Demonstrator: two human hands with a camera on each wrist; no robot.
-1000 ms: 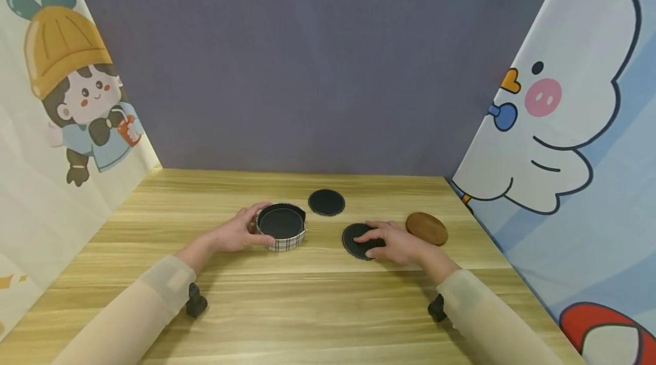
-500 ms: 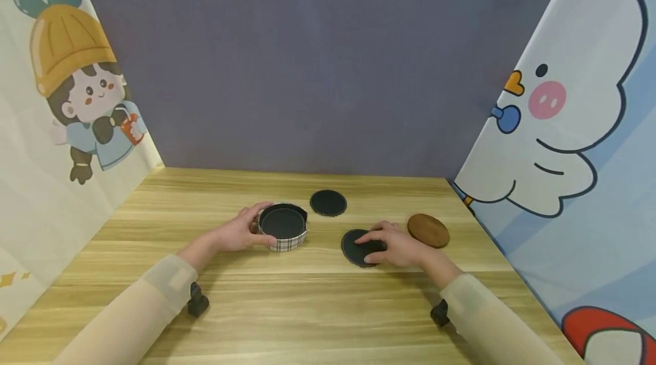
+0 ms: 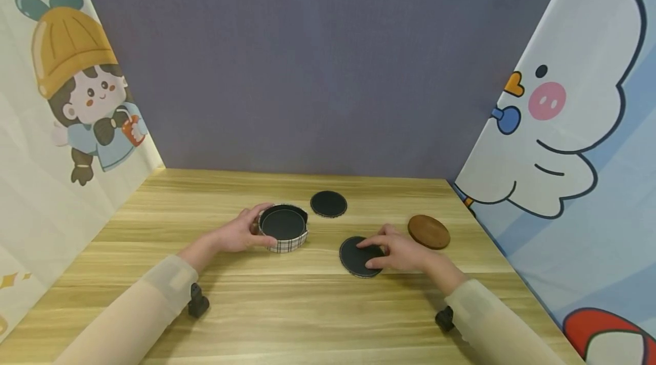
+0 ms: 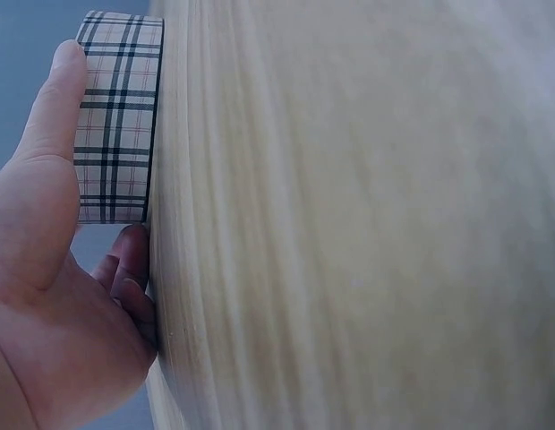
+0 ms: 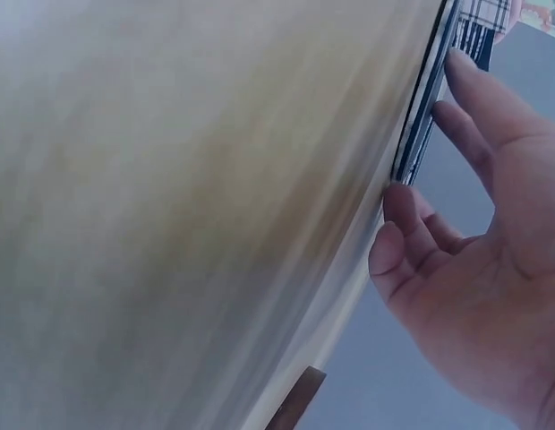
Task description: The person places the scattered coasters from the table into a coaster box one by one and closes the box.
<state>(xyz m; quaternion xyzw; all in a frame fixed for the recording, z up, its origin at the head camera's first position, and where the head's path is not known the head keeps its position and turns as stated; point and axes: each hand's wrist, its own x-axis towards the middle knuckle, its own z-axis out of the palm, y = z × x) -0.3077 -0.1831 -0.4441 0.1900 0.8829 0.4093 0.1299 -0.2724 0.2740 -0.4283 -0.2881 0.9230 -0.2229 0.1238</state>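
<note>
In the head view, my left hand [image 3: 238, 233] grips the near-left side of a round, black-lined coaster holder [image 3: 293, 245] with plaid sides. A black disc lies inside it. The left wrist view shows the thumb along the holder's plaid wall [image 4: 116, 134], which stands on the table. My right hand [image 3: 405, 251] has its index finger and thumb resting on top of a round black coaster [image 3: 353, 257], flat on the table. Its other fingers are bent near the coaster's right edge. From the right wrist, this coaster [image 5: 423, 116] appears edge-on, and no firm grip shows.
Another black coaster [image 3: 328, 204] lies behind, between the hands. To the right of my right hand is a brown oval wooden piece [image 3: 429, 232]. A grey panel [image 3: 307, 69] closes off the back of the wooden table [image 3: 287, 314], with printed cartoon sheets on both sides.
The coaster under my right hand has slid toward me and slightly left, with the fingers staying on it. My left hand keeps its hold on the coaster holder.
</note>
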